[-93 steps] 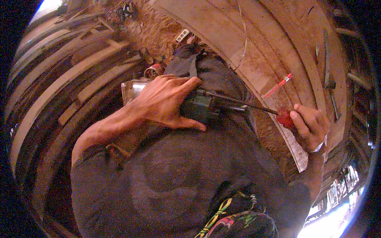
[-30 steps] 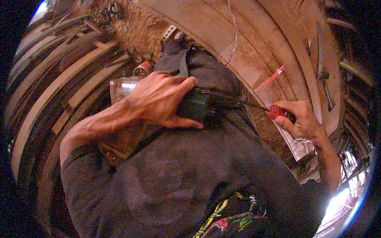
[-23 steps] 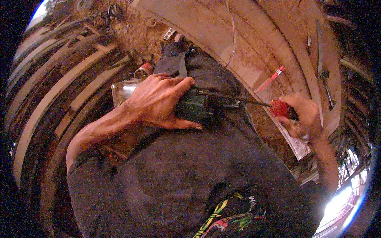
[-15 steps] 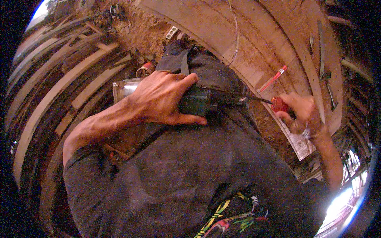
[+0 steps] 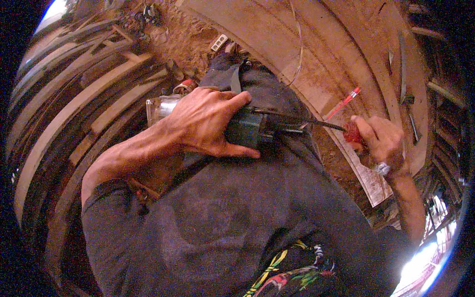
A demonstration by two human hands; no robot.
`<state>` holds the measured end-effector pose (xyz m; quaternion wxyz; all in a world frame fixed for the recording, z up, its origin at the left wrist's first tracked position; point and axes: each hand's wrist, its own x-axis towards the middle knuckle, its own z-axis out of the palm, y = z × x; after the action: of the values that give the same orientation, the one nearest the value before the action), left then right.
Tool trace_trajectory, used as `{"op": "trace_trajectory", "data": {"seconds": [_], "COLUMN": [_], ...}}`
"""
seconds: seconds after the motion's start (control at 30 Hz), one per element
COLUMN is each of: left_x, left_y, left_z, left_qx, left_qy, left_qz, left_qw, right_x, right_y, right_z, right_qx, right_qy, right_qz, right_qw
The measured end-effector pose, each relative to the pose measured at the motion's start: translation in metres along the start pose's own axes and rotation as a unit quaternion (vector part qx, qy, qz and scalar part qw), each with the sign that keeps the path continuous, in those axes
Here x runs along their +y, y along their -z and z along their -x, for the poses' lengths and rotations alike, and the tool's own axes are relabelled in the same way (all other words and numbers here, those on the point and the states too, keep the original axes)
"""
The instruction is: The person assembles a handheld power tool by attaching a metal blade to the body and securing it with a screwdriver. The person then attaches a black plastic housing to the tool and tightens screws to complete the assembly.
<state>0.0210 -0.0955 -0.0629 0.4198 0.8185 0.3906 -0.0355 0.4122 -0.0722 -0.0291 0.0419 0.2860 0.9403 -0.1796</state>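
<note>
My left hand [image 5: 203, 121] is wrapped over a dark green power tool [image 5: 243, 129], its thumb and fingers spread around the body. The tool lies across my lap, with a clear plastic part [image 5: 161, 107] sticking out left of my wrist. In my closed right hand [image 5: 381, 141] is the red handle of a screwdriver [image 5: 352, 133]. Its dark shaft points left to the tool's right end. Whether the tip touches the tool I cannot tell. My palm hides part of the tool's body.
A large wooden board [image 5: 341, 59] slants along the right, with a red pencil-like stick [image 5: 346, 101] and a thin cable [image 5: 300, 44] on it. Long timber strips [image 5: 74, 109] are stacked at the left. A white socket strip [image 5: 219, 43] lies on the dusty ground ahead.
My right hand has shifted slightly right and down with the screwdriver, and its fingers have turned on the handle. My left hand keeps its hold on the tool. The view has shifted slightly.
</note>
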Motion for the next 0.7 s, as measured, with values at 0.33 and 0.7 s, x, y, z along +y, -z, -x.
{"op": "trace_trajectory", "data": {"seconds": [0.33, 0.7], "left_x": [0.013, -0.020], "left_y": [0.006, 0.031], "left_z": [-0.014, 0.005], "left_qx": [-0.039, -0.111], "left_qy": [0.035, 0.021], "left_qz": [-0.017, 0.106], "left_qw": [0.998, 0.988], "right_x": [0.016, 0.019], "right_y": [-0.004, 0.012], "right_z": [-0.006, -0.025], "right_qx": [-0.058, -0.050], "right_qy": [-0.097, -0.086], "right_qz": [-0.310, -0.245], "right_qw": [0.944, 0.965]}}
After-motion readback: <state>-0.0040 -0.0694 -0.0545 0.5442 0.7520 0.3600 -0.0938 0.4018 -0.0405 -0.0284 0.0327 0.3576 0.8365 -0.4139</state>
